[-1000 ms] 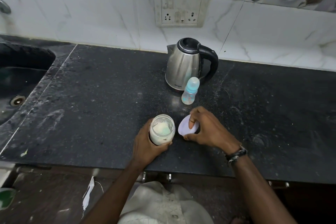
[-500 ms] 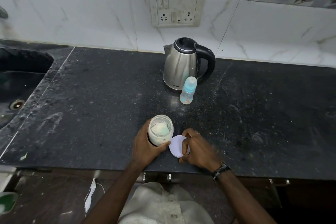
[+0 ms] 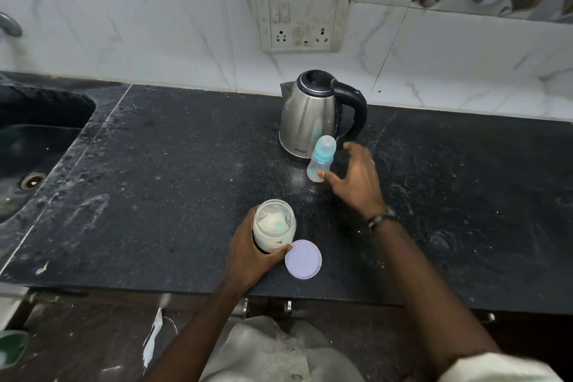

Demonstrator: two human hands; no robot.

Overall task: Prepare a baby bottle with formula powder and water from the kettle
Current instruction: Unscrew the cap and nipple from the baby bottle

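Fingers of the left hand [image 3: 248, 253] clamp one open formula jar [image 3: 273, 228] beside one lid [image 3: 303, 259], while the right hand [image 3: 356, 180], fingers spread, touches one baby bottle [image 3: 322, 159] before one kettle [image 3: 313, 115].

Black speckled countertop [image 3: 173, 183], dusted with pale streaks. The kettle [image 3: 307, 121] was brushed silver with a black lid and handle. The baby bottle [image 3: 321, 160] showed a light blue cap over a clear body. The jar [image 3: 273, 229] held off-white powder; its lid [image 3: 303, 259] was pale lilac. White tiles [image 3: 155, 31], grey-veined.
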